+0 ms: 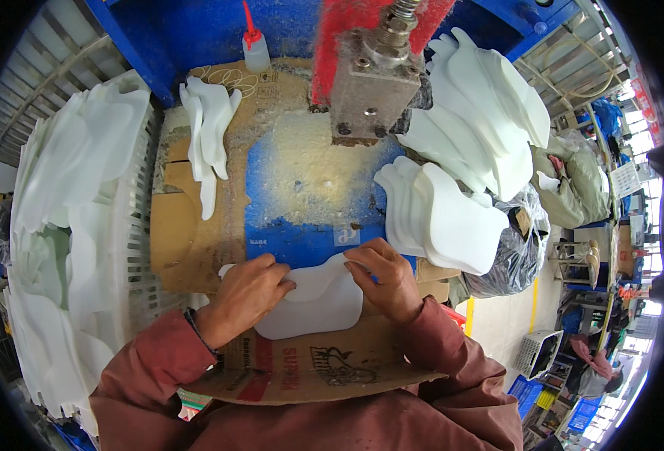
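My left hand (248,295) and my right hand (383,279) both grip a flat white foam piece (315,301) with curved edges. I hold it by its left and right ends, just above a brown cardboard sheet (324,368) over my lap. It lies at the near edge of the blue machine bed (302,197), which is dusted with white crumbs. A grey metal press head (371,89) on a threaded rod hangs over the far side of the bed.
A white plastic crate (133,225) full of white foam pieces stands at my left. More cut pieces are stacked at the right (452,214) and far right (490,120), and a few lie at the back left (208,135). A small squeeze bottle (255,51) stands at the back. A black bag (516,248) sits to the right.
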`<act>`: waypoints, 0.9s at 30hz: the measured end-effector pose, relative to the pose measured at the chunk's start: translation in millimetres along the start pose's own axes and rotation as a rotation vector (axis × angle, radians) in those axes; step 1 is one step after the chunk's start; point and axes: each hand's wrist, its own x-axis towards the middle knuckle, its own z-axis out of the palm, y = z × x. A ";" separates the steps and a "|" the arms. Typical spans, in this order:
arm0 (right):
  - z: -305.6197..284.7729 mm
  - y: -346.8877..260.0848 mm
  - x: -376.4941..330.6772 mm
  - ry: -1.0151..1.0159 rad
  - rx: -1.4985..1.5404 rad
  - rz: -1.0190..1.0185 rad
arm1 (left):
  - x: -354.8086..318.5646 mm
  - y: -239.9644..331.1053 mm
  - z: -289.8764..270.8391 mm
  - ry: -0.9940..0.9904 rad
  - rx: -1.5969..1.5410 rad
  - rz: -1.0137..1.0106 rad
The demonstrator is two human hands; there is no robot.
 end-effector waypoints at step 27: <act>-1.2 12.9 -9.8 0.051 -0.033 0.141 | 33.3 33.1 17.3 -0.096 0.003 0.249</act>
